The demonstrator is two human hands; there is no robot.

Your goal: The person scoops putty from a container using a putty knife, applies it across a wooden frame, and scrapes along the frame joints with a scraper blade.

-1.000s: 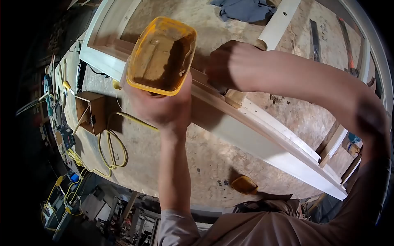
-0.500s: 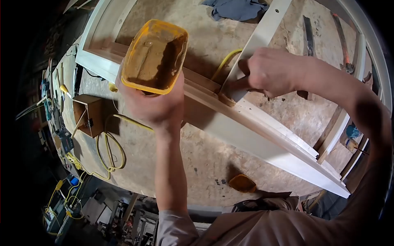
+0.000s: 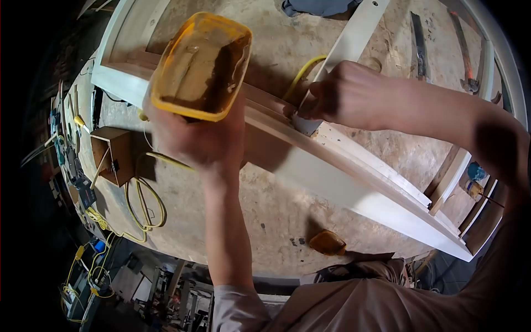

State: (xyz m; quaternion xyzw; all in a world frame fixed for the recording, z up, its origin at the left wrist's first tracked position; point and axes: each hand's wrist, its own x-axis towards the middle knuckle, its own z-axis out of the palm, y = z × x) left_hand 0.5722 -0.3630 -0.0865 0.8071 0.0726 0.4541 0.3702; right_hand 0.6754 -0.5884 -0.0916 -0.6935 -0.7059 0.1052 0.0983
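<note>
My left hand (image 3: pixel 194 138) is wrapped round a yellow plastic tub (image 3: pixel 189 113), held up above the workbench with its open top towards me. Brownish paste smears the tub's inside. My right hand (image 3: pixel 345 97) is closed, knuckles up, at the corner where a white crosspiece (image 3: pixel 354 41) meets the long rail of a white wooden frame (image 3: pixel 332 177). Its fingertips are tucked down by the joint, and anything they pinch is hidden. Small brown specks lie on the wood beside them.
The frame spans the workbench (image 3: pixel 265 216). A yellow cable (image 3: pixel 301 77) runs beneath it. A wooden box (image 3: pixel 113 155), an orange-brown lid-like piece (image 3: pixel 327 242), a grey cloth (image 3: pixel 321 5), a hammer (image 3: pixel 464 55) and a dark flat bar (image 3: pixel 418 47) also lie on the bench.
The view has shifted a little. My right hand has drawn its fingers in closer at the corner joint. The tub stays in my left hand, slightly higher and further left in view.
</note>
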